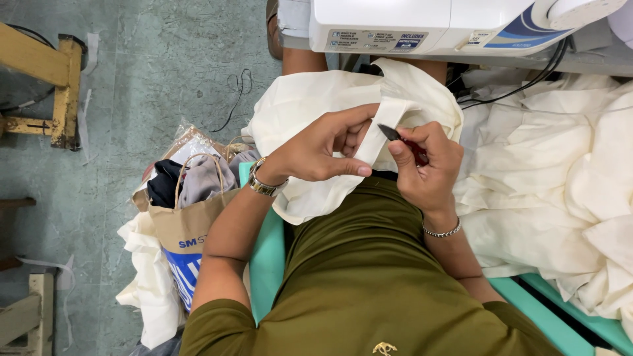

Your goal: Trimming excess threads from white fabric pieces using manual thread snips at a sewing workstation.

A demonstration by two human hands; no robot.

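- Cream cotton makes up the soft, crumpled cloth bag (310, 105) lying across the person's lap, just below the front edge of the white sewing machine (422, 23).
- A flat strap of the same cream cloth (382, 128) runs from the bag's upper edge down between the two hands.
- The left hand (323, 148) is closed in a pinch on the strap: its thumb lies along the lower part of the strap and its fingers curl behind it. A metal wristwatch (264, 183) sits on that wrist.
- The right hand (425, 168) is curled tightly round a small cutting tool with a dark pointed blade and a red handle (395, 135). The blade tip rests against the strap's edge, just beside the left fingers; most of the handle is hidden in the palm. A silver bead bracelet (442, 231) circles that wrist.
- The person wears an olive-green shirt (369, 264) and sits on a teal seat (267, 257).
- To the right, a big heap of loose cream fabric (560, 178) spreads over the teal surface, touching the right forearm.
- To the left, on the grey-green floor (158, 72), stands a brown paper carrier bag with rope handles (188, 224), stuffed with dark and grey clothing, with more cream cloth bunched beside it.
- A yellow wooden frame (46, 72) stands at the far left, well apart from the hands.
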